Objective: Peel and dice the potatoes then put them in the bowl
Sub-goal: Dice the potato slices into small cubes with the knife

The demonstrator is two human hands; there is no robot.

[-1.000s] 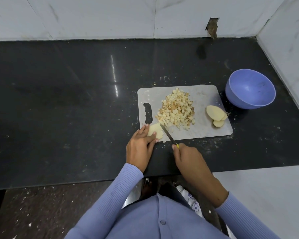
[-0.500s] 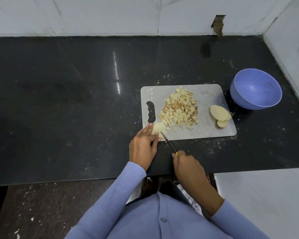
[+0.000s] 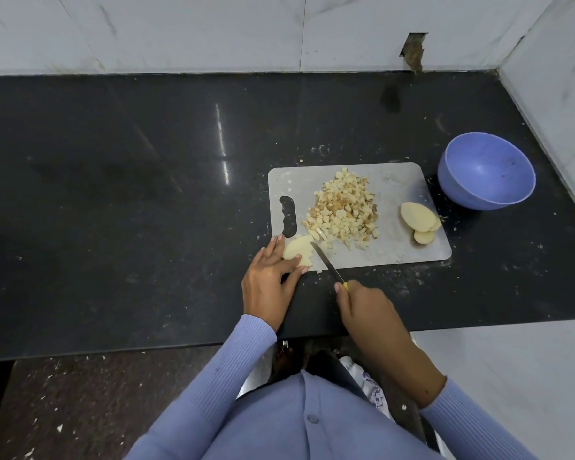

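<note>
Gripping the knife [image 3: 327, 264] by its yellow handle, the right hand [image 3: 367, 312] has its fingers wrapped round it, the forefinger forward near the blade's root, while the left hand [image 3: 269, 283] pins a potato piece [image 3: 297, 251] flat on the near left corner of the board [image 3: 399, 190], thumb and fingertips curled over its near and left edges. What matters for the next cut is how blade and piece lie to each other: the blade slants from the handle, near and right, up toward far and left, and its tip sits just at the right edge of the piece, so the uncut part lies to the left of the blade, under the left hand. That piece already shows lengthwise slits on its right side, and I judge it is being cut into strips before the cross cuts (whether the edge is touching it just now cannot be told). The left fingertips are close beside the blade's line, which is the risk as the cuts work leftward. Diced potato [image 3: 341, 210] lies heaped in the middle of the board, just beyond the blade tip; two more slices [image 3: 418, 221] wait at the right end, overlapping. A bowl [image 3: 486, 171] stands on the table [image 3: 113, 194] just past the board's far right corner, nearer the right hand, with no dice in it as far as shows.
</note>
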